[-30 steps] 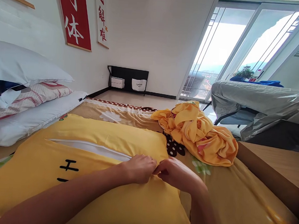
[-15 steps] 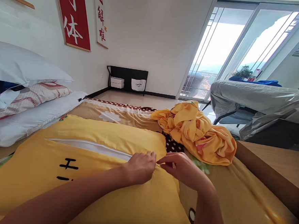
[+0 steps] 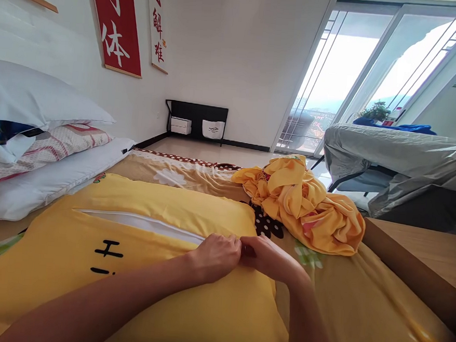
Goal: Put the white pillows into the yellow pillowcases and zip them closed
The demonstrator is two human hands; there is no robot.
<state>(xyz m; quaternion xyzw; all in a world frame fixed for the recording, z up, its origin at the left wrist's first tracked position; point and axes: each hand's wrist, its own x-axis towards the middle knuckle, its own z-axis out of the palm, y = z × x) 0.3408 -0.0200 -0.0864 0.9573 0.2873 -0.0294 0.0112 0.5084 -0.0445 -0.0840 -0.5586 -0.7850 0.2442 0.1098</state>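
A yellow pillowcase [image 3: 202, 320] with black lettering lies flat on the bed, filled with a white pillow. A long slit [image 3: 142, 223] runs across it, showing the white pillow inside. At the slit's right end, my left hand [image 3: 219, 256] is closed on the pillowcase fabric. My right hand [image 3: 269, 258] touches it from the right, thumb and fingers pinched together over the same seam. What lies between the right fingertips is hidden.
A crumpled orange cloth [image 3: 299, 202] lies beyond my right hand. Stacked pillows [image 3: 49, 163] stand at the left against the wall. To the right are a wooden edge [image 3: 421, 252] and a plastic-covered table [image 3: 401, 149]. A black shelf [image 3: 196, 116] stands at the far wall.
My right hand has moved slightly left against my left hand, and its fingers have closed more. My left hand keeps its grip on the fabric. The view has shifted a little.
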